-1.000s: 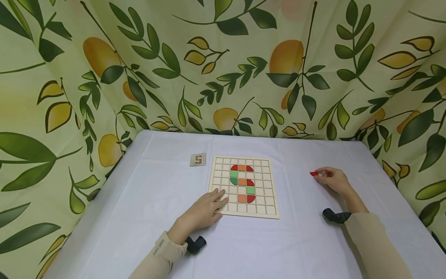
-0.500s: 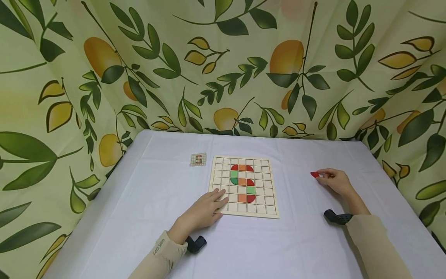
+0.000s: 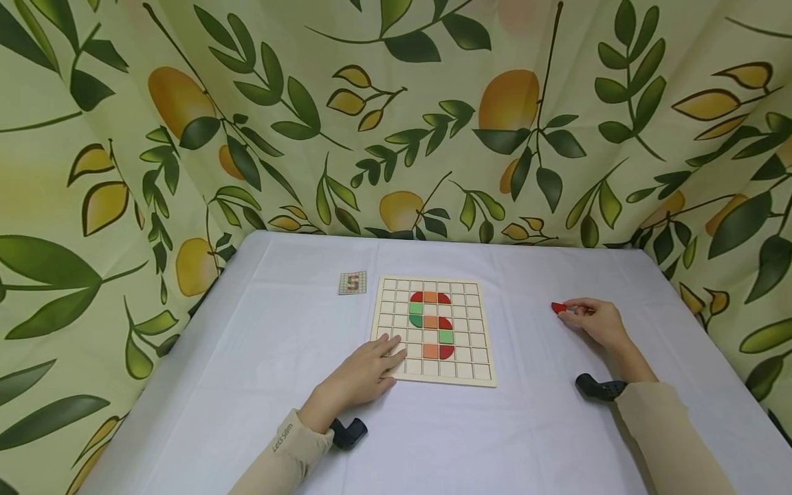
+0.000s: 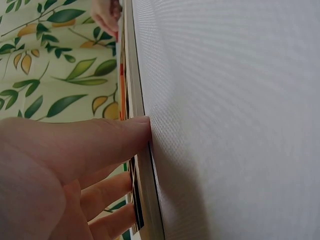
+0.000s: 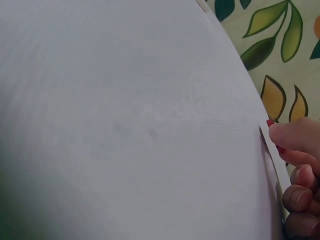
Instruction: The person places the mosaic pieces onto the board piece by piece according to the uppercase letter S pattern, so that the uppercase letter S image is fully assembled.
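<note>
My left hand (image 3: pixel 360 375) rests on the lower left corner of a square wooden grid board (image 3: pixel 471 372), fingers spread over its squares. In the left wrist view the thumb (image 4: pixel 110 142) lies along the board's edge. Red, orange and green tiles (image 3: pixel 430 322) on the board form an S-like figure. Well to the right of the board, my right hand (image 3: pixel 599 322) pinches a small red tile (image 3: pixel 558 308) with one rounded side between thumb and fingertips. Mostly covered by the fingers, that tile (image 5: pixel 270 122) shows only its red edge in the right wrist view.
A small pattern card (image 3: pixel 352 282) with an S on a grid lies just left of the board's far corner. White cloth (image 3: pixel 247 344) covers the table, and a leaf-and-fruit patterned curtain (image 3: pixel 396 124) hangs behind. Black devices (image 3: pixel 599 387) sit at both wrists.
My right hand has shifted very slightly to the right, still pinching the red tile. The left hand, the board and its tiles have stayed in place.
</note>
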Demonstrator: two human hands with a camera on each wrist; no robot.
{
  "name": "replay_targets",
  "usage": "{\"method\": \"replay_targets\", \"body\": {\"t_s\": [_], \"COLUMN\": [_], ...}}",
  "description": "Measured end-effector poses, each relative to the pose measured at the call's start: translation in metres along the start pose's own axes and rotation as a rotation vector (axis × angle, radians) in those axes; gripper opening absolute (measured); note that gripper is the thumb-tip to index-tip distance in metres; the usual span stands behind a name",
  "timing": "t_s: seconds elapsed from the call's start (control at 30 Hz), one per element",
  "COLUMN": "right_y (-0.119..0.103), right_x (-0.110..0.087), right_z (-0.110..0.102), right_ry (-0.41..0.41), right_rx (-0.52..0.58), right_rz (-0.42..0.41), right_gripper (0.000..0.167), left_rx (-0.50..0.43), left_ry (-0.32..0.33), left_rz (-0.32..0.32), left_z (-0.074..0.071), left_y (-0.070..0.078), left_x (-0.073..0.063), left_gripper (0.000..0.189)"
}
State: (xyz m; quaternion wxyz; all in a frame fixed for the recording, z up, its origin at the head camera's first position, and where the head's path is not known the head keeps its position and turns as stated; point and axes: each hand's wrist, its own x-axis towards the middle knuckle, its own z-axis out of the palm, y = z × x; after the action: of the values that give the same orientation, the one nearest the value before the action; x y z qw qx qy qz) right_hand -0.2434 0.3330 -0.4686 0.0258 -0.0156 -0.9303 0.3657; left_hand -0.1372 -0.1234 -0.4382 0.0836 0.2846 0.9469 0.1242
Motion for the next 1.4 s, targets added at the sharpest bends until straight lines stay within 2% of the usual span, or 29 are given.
{"method": "replay_targets", "body": {"t_s": [0.17, 0.27, 0.43, 0.73, 1.1, 1.4], "right_y": [-0.005, -0.011, -0.023, -0.037, -0.062, -0.074], "right_x": [-0.005, -0.008, -0.014, -0.020, -0.031, -0.037], "right_z": [0.002, 0.004, 0.008, 0.020, 0.035, 0.044], "right_ry": [0.028, 0.038, 0.016, 0.009, -0.044, -0.056], "right_rx": [0.009, 0.009, 0.025, 0.055, 0.082, 0.115], "right_rz": [-0.038, -0.033, -0.001, -0.064, -0.033, -0.051], "right_gripper": [0.038, 0.038, 0.041, 0.035, 0.037, 0.034], "left_rx": [0.009, 0.015, 0.018, -0.009, 0.000, 0.008], "left_ry": [-0.005, -0.008, -0.007, 0.003, 0.012, 0.005], "left_rz": [-0.004, -0.007, -0.010, -0.002, 0.009, 0.004], "left_z": [0.002, 0.002, 0.002, 0.000, 0.001, 0.002], "left_y": [-0.001, -0.002, -0.001, 0.001, 0.000, -0.001], "left_x": [0.001, 0.001, 0.001, -0.001, -0.001, 0.000], "left_gripper": [0.050, 0.050, 0.050, 0.050, 0.050, 0.051]}}
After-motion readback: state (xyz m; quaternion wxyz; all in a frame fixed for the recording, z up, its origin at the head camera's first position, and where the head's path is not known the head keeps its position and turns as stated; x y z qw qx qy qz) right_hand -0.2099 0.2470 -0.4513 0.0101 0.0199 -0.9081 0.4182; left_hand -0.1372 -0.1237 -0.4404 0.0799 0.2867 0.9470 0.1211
